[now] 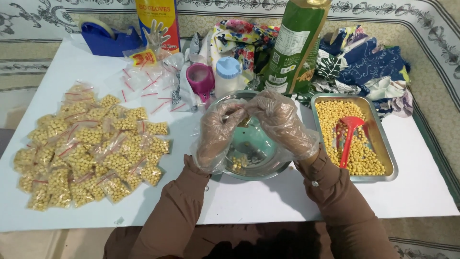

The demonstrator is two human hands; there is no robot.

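Both hands wear clear plastic gloves and meet over a round metal bowl [282,168] with a few yellow beans at its bottom. My left hand [216,134] and my right hand [279,122] pinch a small clear bag [241,116] between their fingertips above the bowl. The bag is mostly hidden by the fingers. To the right, a rectangular metal tray [389,158] holds many yellow beans with a red scoop [349,132] lying in them.
Several filled small bags of beans [91,148] are piled at the left. Empty zip bags [148,86] lie behind them, with a blue tape dispenser [108,38], a glove box [158,24], a pink cup [200,79], a white bottle [227,76], a green bag [294,48] and patterned cloth [364,62].
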